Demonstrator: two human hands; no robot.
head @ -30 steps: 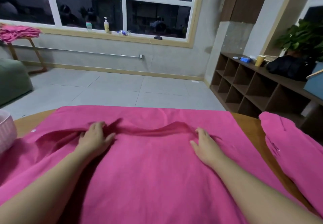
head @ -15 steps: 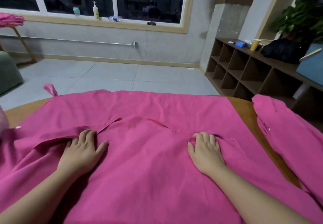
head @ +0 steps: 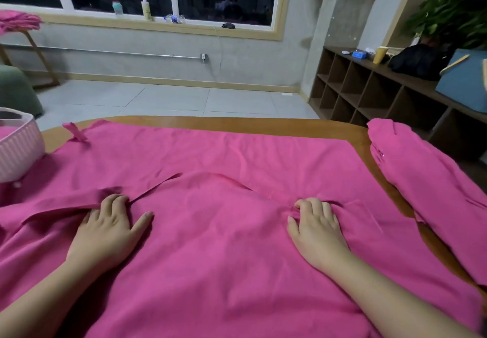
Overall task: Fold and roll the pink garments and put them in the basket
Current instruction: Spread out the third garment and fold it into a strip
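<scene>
Folded edge of pink garment [head: 237, 245] now pulled nearer than second ago, flat on table [head: 237, 121]. Left hand [head: 105, 232] and right hand [head: 317, 228] pinch fold, fingertips curled. First fold nearly set; basket [head: 18, 148] waits far left.

The pink garment [head: 237, 232] hides most of the table [head: 237, 123] and runs off the bottom edge. At nine o'clock the basket [head: 18, 150] is cut by the left edge. Both hands' fingertips [head: 303, 203] vanish among cloth folds.
</scene>
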